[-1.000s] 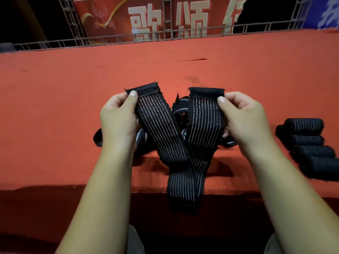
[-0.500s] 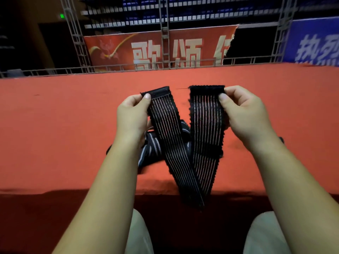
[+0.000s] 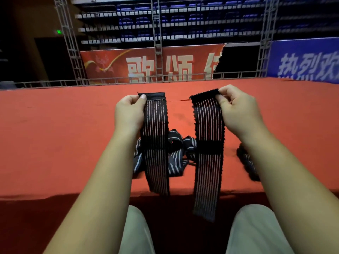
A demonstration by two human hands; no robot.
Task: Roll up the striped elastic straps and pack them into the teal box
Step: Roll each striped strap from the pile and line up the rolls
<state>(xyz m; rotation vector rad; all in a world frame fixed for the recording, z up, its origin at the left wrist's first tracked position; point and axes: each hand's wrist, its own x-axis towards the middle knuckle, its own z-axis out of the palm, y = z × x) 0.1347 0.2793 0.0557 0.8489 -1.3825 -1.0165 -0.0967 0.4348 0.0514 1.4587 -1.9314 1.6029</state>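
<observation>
1. A person's left hand (image 3: 128, 114) pinches the top end of one striped length (image 3: 156, 143), thumb pressed on its face and fingers curled behind.
2. The right hand (image 3: 238, 110) pinches the top corner of a second length (image 3: 209, 162) between thumb and curled fingers.
3. Both lengths hang upright and apart, held above the red tabletop (image 3: 55, 143) and dropping past its near edge; whether they join below cannot be told.
4. Between and behind them, a loose pile (image 3: 176, 158) of striped straps lies on the tabletop near that edge.
5. Dark rolls (image 3: 246, 164), blurred, lie toward the near right, partly hidden by the right forearm.
6. Pale trouser legs (image 3: 137, 231) show below the near edge.
7. A red banner (image 3: 146, 65) hangs beyond the far edge.
</observation>
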